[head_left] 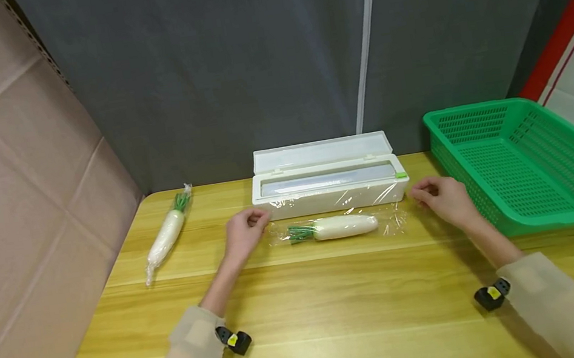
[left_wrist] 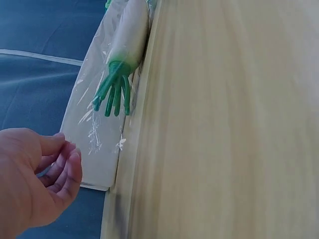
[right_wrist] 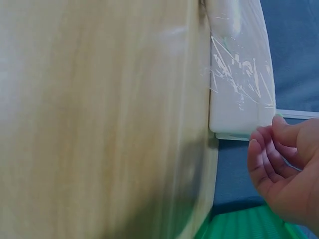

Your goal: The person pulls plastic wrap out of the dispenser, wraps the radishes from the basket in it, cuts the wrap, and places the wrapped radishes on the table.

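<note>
Clear plastic wrap point(head_left: 392, 222) spreads around a white radish with green stems point(head_left: 345, 226), in front of a white wrap dispenser point(head_left: 331, 200) with its lid raised. My left hand point(head_left: 243, 231) pinches the wrap's left edge between thumb and fingertips, beside the dispenser's left front corner. At the other end, my right hand point(head_left: 445, 199) pinches the right edge the same way. The left wrist view shows the radish's stems point(left_wrist: 115, 92) beneath the shiny film. Creased film point(right_wrist: 239, 79) crosses the dispenser's front in the right wrist view. The film itself is hard to see at the fingertips.
A second radish point(head_left: 167, 237), wrapped with twisted ends, lies at the left of the wooden table point(head_left: 329, 320). On the right stands a green plastic basket point(head_left: 524, 222), close to my right hand. A dark grey partition point(head_left: 228, 77) rises behind the dispenser.
</note>
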`<state>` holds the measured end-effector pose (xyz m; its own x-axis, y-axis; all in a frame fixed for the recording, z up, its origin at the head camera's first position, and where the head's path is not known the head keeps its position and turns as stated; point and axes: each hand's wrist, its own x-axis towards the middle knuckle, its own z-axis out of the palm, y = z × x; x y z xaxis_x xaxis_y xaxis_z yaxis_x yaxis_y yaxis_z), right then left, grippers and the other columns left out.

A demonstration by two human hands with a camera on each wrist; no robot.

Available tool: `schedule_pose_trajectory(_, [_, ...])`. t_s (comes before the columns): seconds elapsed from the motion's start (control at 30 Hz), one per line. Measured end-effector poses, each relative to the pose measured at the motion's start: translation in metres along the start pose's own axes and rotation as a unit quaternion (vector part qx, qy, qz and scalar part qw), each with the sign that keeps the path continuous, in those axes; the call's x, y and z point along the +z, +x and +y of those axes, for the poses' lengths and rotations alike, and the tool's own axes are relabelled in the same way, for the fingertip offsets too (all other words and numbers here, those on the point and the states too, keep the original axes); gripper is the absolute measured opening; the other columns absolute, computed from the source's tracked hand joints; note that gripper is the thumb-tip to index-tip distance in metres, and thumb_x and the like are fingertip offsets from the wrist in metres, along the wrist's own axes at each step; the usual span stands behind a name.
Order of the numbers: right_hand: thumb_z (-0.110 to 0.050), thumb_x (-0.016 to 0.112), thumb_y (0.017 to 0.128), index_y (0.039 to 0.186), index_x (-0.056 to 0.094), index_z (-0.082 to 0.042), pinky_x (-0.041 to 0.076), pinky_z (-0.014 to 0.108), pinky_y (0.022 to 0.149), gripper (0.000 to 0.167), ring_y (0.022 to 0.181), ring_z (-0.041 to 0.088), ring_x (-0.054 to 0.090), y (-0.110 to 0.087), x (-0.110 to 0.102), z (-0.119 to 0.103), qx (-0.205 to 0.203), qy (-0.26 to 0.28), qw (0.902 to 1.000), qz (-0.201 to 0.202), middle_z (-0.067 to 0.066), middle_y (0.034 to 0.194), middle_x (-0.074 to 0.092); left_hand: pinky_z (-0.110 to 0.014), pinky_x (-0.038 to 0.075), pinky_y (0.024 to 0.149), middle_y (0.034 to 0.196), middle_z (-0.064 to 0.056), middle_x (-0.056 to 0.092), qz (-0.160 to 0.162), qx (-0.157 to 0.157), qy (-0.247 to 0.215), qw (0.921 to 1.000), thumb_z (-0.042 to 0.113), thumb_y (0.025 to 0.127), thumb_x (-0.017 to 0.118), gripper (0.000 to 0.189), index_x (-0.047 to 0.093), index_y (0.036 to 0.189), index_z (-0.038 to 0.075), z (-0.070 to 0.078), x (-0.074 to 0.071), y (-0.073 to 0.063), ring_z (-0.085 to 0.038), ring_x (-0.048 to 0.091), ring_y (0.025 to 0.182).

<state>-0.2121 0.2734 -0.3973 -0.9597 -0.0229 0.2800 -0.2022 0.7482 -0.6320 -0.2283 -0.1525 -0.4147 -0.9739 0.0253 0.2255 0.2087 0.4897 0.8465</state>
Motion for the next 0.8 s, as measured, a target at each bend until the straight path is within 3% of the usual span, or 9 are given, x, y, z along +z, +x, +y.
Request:
schedule_pose_trajectory(0.13, [-0.016,0.070,0.097,0.100,0.071,0.003,0.044,0.019,0.057,0.020,0.068,0.015,0.060,0.004,-0.003,0.000,-0.012,-0.003,0.9997,0.023,0.015,0.080,0.070,-0.031,0.055,0.076,0.089,-0.009,0.072,0.001,0.052,-0.008,0.9986,0.014,0.095,0.073,0.013,0.074,0.098,0.002,0.005,0.004,0.002,-0.021,0.066,0.081])
schedule_pose_trajectory(0.3, [-0.020,0.071,0.097,0.105,0.069,0.004,0.045,0.019,0.065,0.025,0.081,0.028,0.065,0.008,-0.006,-0.004,-0.031,0.000,0.9990,0.032,0.019,0.093,0.071,-0.027,0.053,0.074,0.091,-0.008,0.072,0.009,0.092,-0.030,0.9953,0.011,0.095,0.072,0.011,0.073,0.101,0.002,0.012,0.009,0.004,-0.021,0.065,0.081])
schedule_pose_trajectory(0.6, [-0.015,0.072,0.096,0.119,0.066,0.007,0.052,0.056,0.081,0.033,0.095,0.043,0.063,0.022,-0.001,-0.006,-0.077,0.015,0.9967,0.023,0.028,0.114,0.062,-0.032,0.055,0.076,0.096,-0.010,0.070,0.001,0.150,-0.025,0.9884,0.005,0.094,0.070,0.011,0.072,0.103,0.000,0.021,0.024,0.009,-0.023,0.065,0.085])
schedule_pose_trajectory(0.8, [-0.020,0.072,0.095,0.128,0.064,0.002,0.049,0.062,0.087,0.040,0.106,0.047,0.058,0.032,0.003,-0.006,-0.090,0.017,0.9957,-0.017,0.030,0.127,0.057,-0.036,0.055,0.077,0.095,-0.012,0.068,-0.008,0.179,-0.011,0.9838,0.001,0.093,0.070,0.010,0.072,0.103,-0.003,0.027,0.037,0.011,-0.025,0.064,0.088])
